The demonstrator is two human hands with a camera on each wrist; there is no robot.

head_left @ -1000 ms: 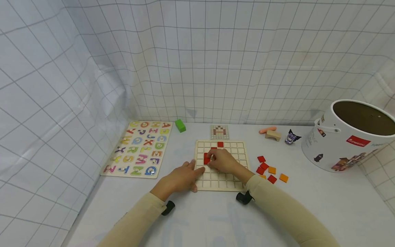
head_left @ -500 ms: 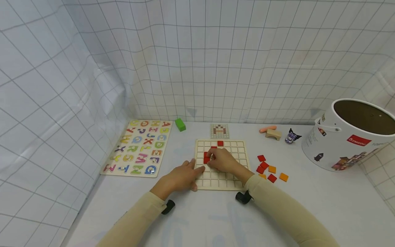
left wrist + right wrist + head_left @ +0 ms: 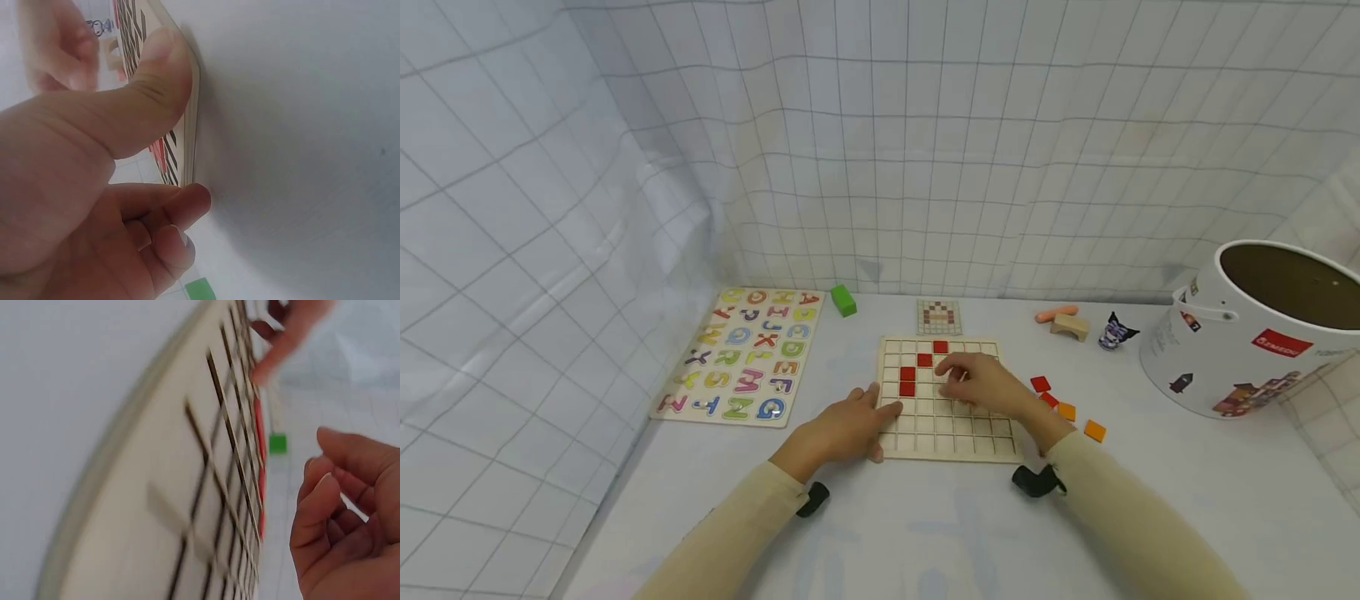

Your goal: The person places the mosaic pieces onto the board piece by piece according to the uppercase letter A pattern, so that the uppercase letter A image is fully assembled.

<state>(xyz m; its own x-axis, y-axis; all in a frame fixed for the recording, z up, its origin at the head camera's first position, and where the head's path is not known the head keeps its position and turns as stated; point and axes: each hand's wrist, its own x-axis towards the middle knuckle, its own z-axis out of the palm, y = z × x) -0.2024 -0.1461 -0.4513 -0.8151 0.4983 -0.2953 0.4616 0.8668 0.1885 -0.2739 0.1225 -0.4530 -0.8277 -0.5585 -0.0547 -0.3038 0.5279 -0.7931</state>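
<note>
A wooden grid board [image 3: 943, 446] lies on the table with several red square tiles [image 3: 907, 373] stepping down its upper left cells. Along the board's left side rests my left hand [image 3: 842, 427], its index finger straight on the surface. In the left wrist view, the thumb [image 3: 153, 94] presses near the board's corner, other fingers bent beside the edge. My right hand [image 3: 985, 385] hovers over the board's middle right. Thumb and index finger of that hand [image 3: 350, 512] stand apart with nothing between them. Just behind the board lies a small pattern card [image 3: 938, 317].
Loose red and orange tiles [image 3: 1095, 431] lie right of the board, partly hidden by the right wrist. An alphabet puzzle [image 3: 737, 358] is at left, a green block [image 3: 843, 301] behind. A wooden arch [image 3: 1070, 327], small figurine [image 3: 1116, 332] and white bucket [image 3: 1195, 358] stand at right.
My right hand has left the lower red tile and moved right, opening its fingers. That tile now shows fully in its cell. The left hand stays at the board's left side.
</note>
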